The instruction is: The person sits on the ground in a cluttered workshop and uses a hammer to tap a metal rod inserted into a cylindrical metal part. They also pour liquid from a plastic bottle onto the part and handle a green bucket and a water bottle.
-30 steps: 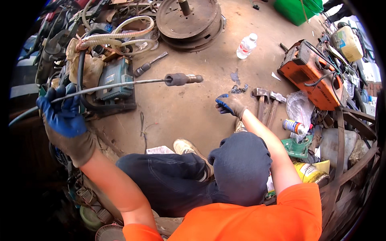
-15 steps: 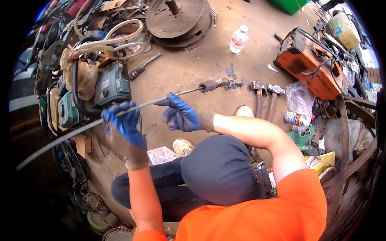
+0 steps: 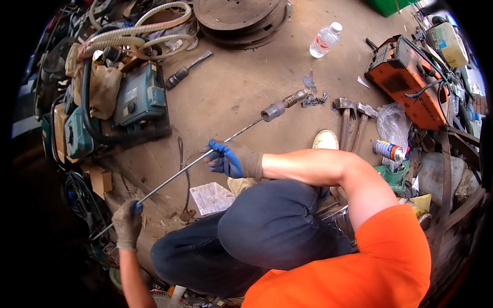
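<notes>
A long thin metal rod (image 3: 172,177) slants across the scene, its far end fitted with a dark cylindrical coupling (image 3: 273,112) and ribbed end piece. My left hand (image 3: 126,224), in a grey and blue work glove, is closed round the rod close to its near end, low at the left. Farther up, my right hand (image 3: 235,159), gloved the same way, curls its fingers about the rod's middle. Beneath the rod a printed sheet of paper (image 3: 210,197) lies on the floor beside my bent knee (image 3: 269,226).
At the left stand a teal machine (image 3: 139,100) in a black tube frame and coiled hoses (image 3: 154,20). A water bottle (image 3: 324,41) stands ahead. On the right are two hammers (image 3: 346,120), a spray can (image 3: 389,150) and an orange welder (image 3: 405,79).
My left hand has slid down the rod toward its near end and closed on it. My right hand has curled round the rod, which is now tilted more steeply.
</notes>
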`<state>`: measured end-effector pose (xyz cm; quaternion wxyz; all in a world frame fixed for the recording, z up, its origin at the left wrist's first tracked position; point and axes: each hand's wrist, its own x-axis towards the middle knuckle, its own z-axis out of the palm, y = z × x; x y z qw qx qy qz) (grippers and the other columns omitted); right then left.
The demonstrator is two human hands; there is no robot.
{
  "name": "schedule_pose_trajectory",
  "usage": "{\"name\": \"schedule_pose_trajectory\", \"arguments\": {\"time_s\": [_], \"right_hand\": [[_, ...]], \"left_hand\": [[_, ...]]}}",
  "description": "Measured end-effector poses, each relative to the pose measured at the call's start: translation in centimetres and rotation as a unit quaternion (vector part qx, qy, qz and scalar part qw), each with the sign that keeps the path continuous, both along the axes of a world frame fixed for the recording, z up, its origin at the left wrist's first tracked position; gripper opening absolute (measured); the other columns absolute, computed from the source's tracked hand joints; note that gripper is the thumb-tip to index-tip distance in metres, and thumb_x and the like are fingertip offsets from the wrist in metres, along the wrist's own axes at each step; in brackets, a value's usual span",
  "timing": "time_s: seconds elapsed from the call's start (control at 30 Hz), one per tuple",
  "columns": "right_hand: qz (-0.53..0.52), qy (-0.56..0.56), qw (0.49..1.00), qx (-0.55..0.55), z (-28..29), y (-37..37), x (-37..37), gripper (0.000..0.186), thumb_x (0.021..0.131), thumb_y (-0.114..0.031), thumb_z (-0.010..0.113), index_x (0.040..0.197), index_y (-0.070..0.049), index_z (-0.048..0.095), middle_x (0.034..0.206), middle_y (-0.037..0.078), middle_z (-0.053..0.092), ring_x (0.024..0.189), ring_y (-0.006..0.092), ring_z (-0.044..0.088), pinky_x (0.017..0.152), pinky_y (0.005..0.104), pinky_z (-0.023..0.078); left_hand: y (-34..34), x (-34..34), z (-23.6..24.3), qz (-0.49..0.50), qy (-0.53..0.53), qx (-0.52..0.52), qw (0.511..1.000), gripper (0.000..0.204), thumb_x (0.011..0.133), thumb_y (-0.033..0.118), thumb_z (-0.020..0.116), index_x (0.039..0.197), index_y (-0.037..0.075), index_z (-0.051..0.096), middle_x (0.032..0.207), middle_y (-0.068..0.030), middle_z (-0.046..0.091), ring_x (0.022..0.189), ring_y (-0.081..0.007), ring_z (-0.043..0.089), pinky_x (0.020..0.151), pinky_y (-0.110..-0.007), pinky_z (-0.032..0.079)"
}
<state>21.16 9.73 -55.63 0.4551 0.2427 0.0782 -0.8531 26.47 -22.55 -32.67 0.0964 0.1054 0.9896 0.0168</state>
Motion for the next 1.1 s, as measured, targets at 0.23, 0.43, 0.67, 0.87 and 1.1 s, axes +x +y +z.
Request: {"name": "schedule_pose_trajectory", "arguments": {"time_s": [0.23,0.43,0.67,0.87,1.1], "right_hand": [[0.079,0.076,0.972,0.208,2.1,1.2,-0.1,0.027,0.102,-0.029,0.055,0.104,-0.005,0.065,0.079,0.009,0.07,0.059,0.0143,0.065,0.059,0.0283,0.057],[-0.04,0.158,0.925,0.342,3.1,3.5,-3.2,0.019,0.099,-0.021,0.059,0.1,-0.003,0.065,0.082,0.007,0.066,0.061,0.0117,0.06,0.051,0.0249,0.05],[-0.154,0.197,0.892,0.376,6.9,5.6,-6.1,0.017,0.098,-0.021,0.06,0.1,-0.004,0.064,0.085,0.003,0.064,0.059,0.009,0.053,0.047,0.0231,0.043],[-0.082,0.249,0.868,0.422,7.5,6.7,-5.7,0.024,0.101,-0.024,0.055,0.101,-0.002,0.064,0.071,-0.001,0.054,0.056,0.006,0.048,0.046,0.0215,0.039],[-0.074,0.289,0.808,0.508,9.1,7.1,-5.4,0.024,0.098,-0.022,0.059,0.094,0.0,0.068,0.072,0.001,0.061,0.058,0.0062,0.052,0.047,0.0242,0.041]], "left_hand": [[-5.0,9.9,-17.1,0.203,-0.065,0.216,0.953,0.015,0.091,0.016,0.064,0.094,0.002,0.067,0.074,-0.0191,0.064,0.065,-0.033,0.063,0.062,-0.04,0.049],[2.3,8.6,-24.7,0.265,-0.11,0.4,0.87,0.022,0.095,0.021,0.063,0.095,0.0,0.07,0.073,-0.0078,0.069,0.065,-0.0112,0.059,0.059,-0.033,0.047],[10.4,5.2,-27.7,0.233,-0.075,0.516,0.821,0.024,0.095,0.021,0.059,0.091,0.001,0.072,0.077,-0.0103,0.07,0.07,-0.0165,0.065,0.066,-0.032,0.049],[14.2,2.3,-29.4,0.173,-0.04,0.541,0.822,0.033,0.098,0.026,0.056,0.078,0.002,0.068,0.062,-0.0094,0.058,0.059,-0.013,0.056,0.06,-0.031,0.045],[15.7,0.2,-27.8,0.166,-0.132,0.616,0.759,0.041,0.102,0.028,0.052,0.076,-0.002,0.063,0.068,-0.002,0.059,0.066,-0.0096,0.05,0.061,-0.029,0.042]]}}
